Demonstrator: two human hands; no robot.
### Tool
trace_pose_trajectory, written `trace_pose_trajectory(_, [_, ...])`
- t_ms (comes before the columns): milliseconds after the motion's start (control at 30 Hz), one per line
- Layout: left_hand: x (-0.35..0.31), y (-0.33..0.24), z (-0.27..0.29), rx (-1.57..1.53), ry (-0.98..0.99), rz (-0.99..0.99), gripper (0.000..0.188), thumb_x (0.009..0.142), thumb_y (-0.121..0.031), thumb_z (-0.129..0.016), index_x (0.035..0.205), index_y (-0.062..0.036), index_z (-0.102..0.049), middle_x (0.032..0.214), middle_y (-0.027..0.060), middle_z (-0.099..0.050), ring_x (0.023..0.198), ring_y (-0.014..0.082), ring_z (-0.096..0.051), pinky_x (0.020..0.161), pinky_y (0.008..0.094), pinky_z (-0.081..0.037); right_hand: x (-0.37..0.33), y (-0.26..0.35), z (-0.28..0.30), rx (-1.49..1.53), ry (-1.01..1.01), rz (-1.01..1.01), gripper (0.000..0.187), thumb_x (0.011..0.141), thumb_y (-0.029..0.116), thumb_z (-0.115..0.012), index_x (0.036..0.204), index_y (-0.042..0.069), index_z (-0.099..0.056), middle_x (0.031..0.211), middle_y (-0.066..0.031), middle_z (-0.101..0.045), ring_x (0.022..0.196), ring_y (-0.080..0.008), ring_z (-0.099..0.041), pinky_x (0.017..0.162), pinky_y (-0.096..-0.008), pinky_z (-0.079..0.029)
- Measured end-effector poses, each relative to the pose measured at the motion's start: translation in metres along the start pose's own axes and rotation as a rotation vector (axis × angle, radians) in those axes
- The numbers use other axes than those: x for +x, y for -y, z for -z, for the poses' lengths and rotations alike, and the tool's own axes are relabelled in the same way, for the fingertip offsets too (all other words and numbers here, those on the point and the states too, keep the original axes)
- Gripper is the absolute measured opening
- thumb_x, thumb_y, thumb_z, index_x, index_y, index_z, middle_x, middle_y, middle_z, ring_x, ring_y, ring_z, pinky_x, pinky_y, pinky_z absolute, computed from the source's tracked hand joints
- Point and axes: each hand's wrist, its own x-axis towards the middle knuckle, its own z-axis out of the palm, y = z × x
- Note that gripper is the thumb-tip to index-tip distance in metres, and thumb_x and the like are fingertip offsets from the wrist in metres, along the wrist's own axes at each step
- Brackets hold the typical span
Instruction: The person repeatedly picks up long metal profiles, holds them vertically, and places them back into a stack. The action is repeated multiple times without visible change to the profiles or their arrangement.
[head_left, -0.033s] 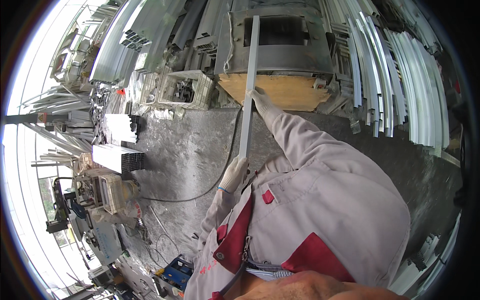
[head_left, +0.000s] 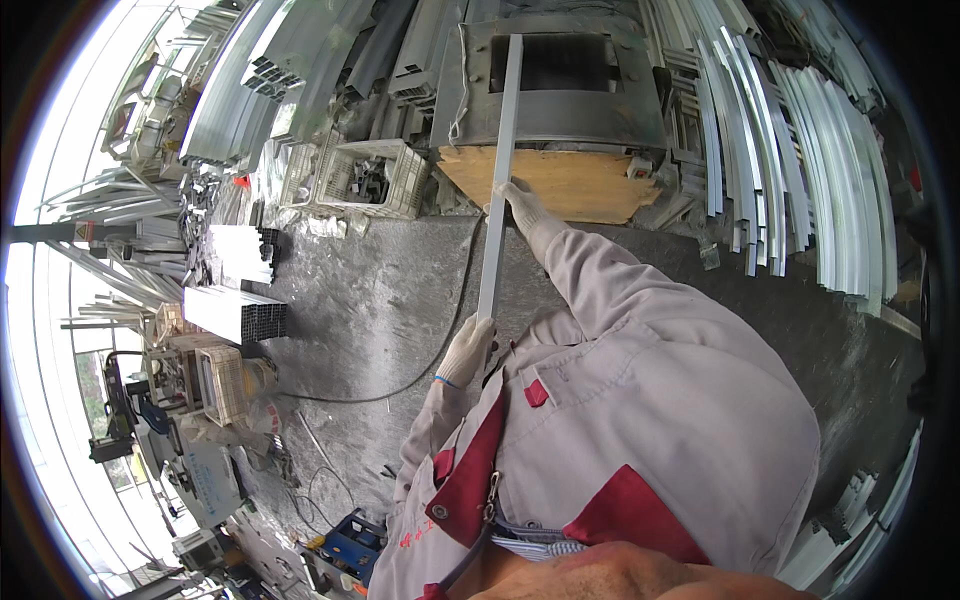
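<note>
- Honestly nothing has shifted since the previous picture: same grip, same angle on the long aluminium strip (head_left: 505, 120). So we read it as a held pose, with the strip lined up but not fed any further.
- Our left hand (head_left: 465, 350), in a white glove, is curled round the near end of the strip, close to our chest. Our right hand (head_left: 522, 208), also gloved, is closed round the strip further out with the arm stretched forward.
- The strip runs straight away from us. Its far end lies over the dark opening of the grey metal machine (head_left: 570, 115), just above the wooden board (head_left: 585, 185) at its front. We can't tell whether it's resting on the machine or floating just above it.
- Edges to mind: the board's front edge sits right under our right hand, and the sides of the machine opening flank the strip's tip.
- Room: the concrete floor (head_left: 380, 290) on our left is fairly open, but a black cable (head_left: 350, 400) snakes across it near our left hand.
- Further left there's a white crate (head_left: 375, 180) and a stack of box profiles (head_left: 235, 312). Bundles of long profiles (head_left: 780, 150) crowd the right side, so swinging right looks tight.
</note>
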Motion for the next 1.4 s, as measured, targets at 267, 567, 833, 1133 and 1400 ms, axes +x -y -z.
trace_pose_trajectory(267, [-0.008,-0.019,-0.005,0.455,-0.278,0.043,0.100,0.082,-0.053,-0.096,0.151,0.0044,-0.052,0.125,0.0246,-0.074,0.114,0.0355,-0.075,0.102,0.0458,-0.060,0.008,0.008,0.022,0.410,0.261,-0.301,0.054,0.085,0.014,-0.073,0.134,-0.008,-0.065,0.118,-0.0315,-0.078,0.104,-0.0520,-0.077,0.103,-0.0653,-0.065])
trace_pose_trajectory(567, [0.067,-0.162,-0.076,0.975,-0.558,0.100,0.093,0.084,-0.052,-0.095,0.148,0.0003,-0.054,0.145,0.0267,-0.066,0.131,0.0436,-0.074,0.111,0.0523,-0.063,0.096,0.023,0.017,0.179,0.074,-0.347,0.031,0.097,0.023,-0.083,0.121,0.003,-0.078,0.114,-0.0169,-0.083,0.103,-0.0355,-0.081,0.096,-0.0513,-0.068])
trace_pose_trajectory(833, [0.139,-0.226,-0.092,0.971,-0.554,0.125,0.095,0.085,-0.053,-0.096,0.151,-0.0004,-0.053,0.145,0.0267,-0.065,0.133,0.0443,-0.073,0.111,0.0529,-0.063,0.127,0.071,0.011,-0.023,0.038,-0.316,0.040,0.104,0.030,-0.085,0.135,0.004,-0.080,0.128,-0.0116,-0.083,0.116,-0.0287,-0.079,0.104,-0.0473,-0.065])
trace_pose_trajectory(1133, [0.096,-0.127,-0.057,0.951,-0.613,0.086,0.095,0.080,-0.048,-0.100,0.150,-0.0028,-0.054,0.143,0.0256,-0.066,0.130,0.0455,-0.071,0.111,0.0543,-0.060,0.095,0.018,0.033,-0.299,0.296,-0.584,0.044,0.102,0.033,-0.086,0.138,0.008,-0.078,0.126,-0.0147,-0.084,0.120,-0.0296,-0.081,0.102,-0.0491,-0.068])
trace_pose_trajectory(1400, [0.009,-0.026,-0.032,0.928,-0.716,0.194,0.093,0.073,-0.047,-0.100,0.142,-0.0028,-0.058,0.134,0.0230,-0.068,0.130,0.0454,-0.065,0.112,0.0543,-0.056,0.111,0.030,0.003,0.452,0.461,-0.695,0.070,0.082,0.009,-0.088,0.148,0.001,-0.065,0.140,-0.0241,-0.075,0.133,-0.0485,-0.074,0.125,-0.0656,-0.056])
